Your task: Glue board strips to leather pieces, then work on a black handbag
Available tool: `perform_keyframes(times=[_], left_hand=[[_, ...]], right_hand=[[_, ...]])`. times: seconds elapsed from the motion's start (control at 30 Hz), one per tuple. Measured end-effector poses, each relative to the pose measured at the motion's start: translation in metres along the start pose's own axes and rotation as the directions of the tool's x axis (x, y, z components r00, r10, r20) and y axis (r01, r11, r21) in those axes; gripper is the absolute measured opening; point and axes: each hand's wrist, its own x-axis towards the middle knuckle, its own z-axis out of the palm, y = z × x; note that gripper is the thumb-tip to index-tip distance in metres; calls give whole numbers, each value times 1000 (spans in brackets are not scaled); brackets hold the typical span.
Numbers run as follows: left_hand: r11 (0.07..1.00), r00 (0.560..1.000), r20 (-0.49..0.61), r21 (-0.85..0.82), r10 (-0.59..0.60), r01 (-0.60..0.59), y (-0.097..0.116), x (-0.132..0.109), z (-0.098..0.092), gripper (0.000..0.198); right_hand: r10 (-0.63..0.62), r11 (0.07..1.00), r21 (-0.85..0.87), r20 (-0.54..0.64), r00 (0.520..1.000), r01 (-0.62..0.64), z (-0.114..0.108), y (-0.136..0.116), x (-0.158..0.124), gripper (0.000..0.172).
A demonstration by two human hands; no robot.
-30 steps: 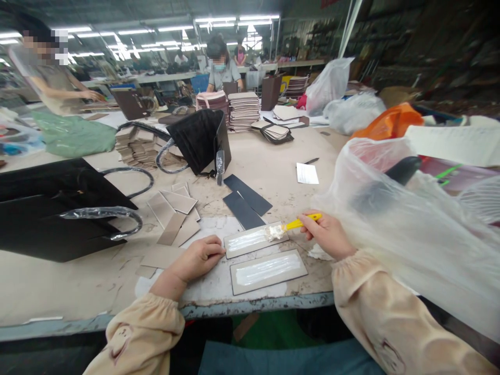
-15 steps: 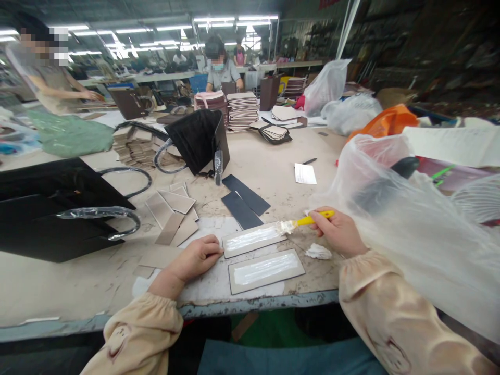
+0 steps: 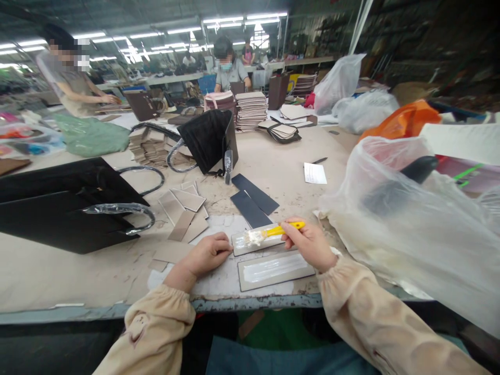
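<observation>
My right hand (image 3: 312, 246) is closed round the yellow handle of a brush (image 3: 279, 229). White paste coats its bristles, which rest on the left half of a beige rectangular panel (image 3: 244, 249) with dark edges. My left hand (image 3: 211, 254) has its fingers curled, with the fingertips pinching that panel's left end. Just nearer to me lies a second, similar panel (image 3: 241, 285), with white wet streaks along its middle. Two dark strips (image 3: 253, 203) lie beyond the brushed panel. My right hand and the brush cover the panel's right end.
Black handbags (image 3: 113, 213) stand at the left and centre, handles wrapped in plastic. Beige panels (image 3: 189, 200) lie in a loose pile. A translucent plastic bag (image 3: 375, 208) bulges at the right. Beyond are a white card (image 3: 314, 173), stacked pieces (image 3: 251, 112) and co-workers (image 3: 230, 70).
My right hand has moved the brush leftward along the far panel, from its right end to the left half. My left hand stays at the panel's left end. The view has shifted slightly.
</observation>
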Motion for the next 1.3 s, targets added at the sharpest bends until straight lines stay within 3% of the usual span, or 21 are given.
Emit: perform_keyframes(times=[0.13,0.3,0.53,0.67,0.77,0.87,1.07,1.2,1.3], left_hand=[[1000,1000,10,4,6,-6,2,1,-2,23],[1000,1000,23,15,1,-2,1,2,-2,21],[1000,1000,19,-5,-15,15,2,4,-2,17],[994,994,51,-35,-99,101,5,10,-10,13],[980,980,1,-19,-198,198,2,32,-22,14],[959,956,-107,43,-274,280,-6,73,-36,18],[916,918,-81,73,-388,393,-40,151,-42,64],[888,888,-89,51,-451,456,-57,169,-38,68],[877,870,-129,2,-475,480,-64,169,-37,50]], right_hand=[[-19,997,-81,42,999,22,5,9,1,34],[-41,976,-215,11,999,43,-21,10,4,31],[-107,927,-372,-158,982,41,-62,9,2,30],[-154,900,-434,-234,960,39,-74,0,-4,30],[-154,924,-382,-327,932,18,-77,-8,-6,31],[-135,958,-285,-385,913,21,-75,-14,-5,32],[-112,982,-185,-384,916,43,-72,-16,-3,32],[-95,986,-162,-373,923,36,-72,-13,-2,33],[-94,989,-145,-386,918,40,-73,-12,-1,33]])
